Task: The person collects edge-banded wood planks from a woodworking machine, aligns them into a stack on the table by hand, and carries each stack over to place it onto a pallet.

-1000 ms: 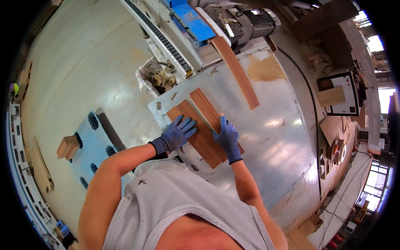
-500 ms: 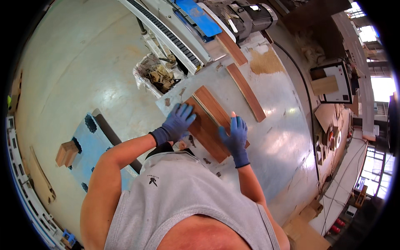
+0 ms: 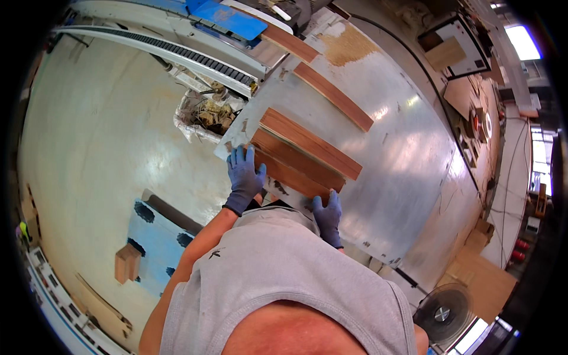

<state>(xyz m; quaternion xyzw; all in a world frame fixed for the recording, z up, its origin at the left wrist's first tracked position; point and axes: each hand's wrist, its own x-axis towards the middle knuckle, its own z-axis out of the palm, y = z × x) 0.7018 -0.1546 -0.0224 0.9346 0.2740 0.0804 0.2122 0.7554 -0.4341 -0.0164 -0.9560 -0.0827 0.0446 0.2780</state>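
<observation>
Three reddish-brown wooden boards lie side by side near me on the metal table: a far board [image 3: 310,142], a middle board [image 3: 296,158] and a near board [image 3: 289,175]. At the left end of the near board is my left hand [image 3: 242,180], in a blue-grey glove, its fingers along that end and its thumb at the near edge. My right hand [image 3: 328,218], gloved alike, grips the right end, thumb and fingers at the corner. The undersides of the fingers are hidden.
Farther off on the metal table [image 3: 408,171] lies another board [image 3: 334,96]. A board [image 3: 289,42] sticks out of the machine with the blue cover [image 3: 236,22]. A scrap bin [image 3: 192,121] stands left of the table. Wood blocks [image 3: 126,263] rest on a blue stand [image 3: 152,231].
My right hand has moved off the boards' top to the near board's right end. The left hand has shifted to the left end. The boards now lie spread, three showing. My view has turned.
</observation>
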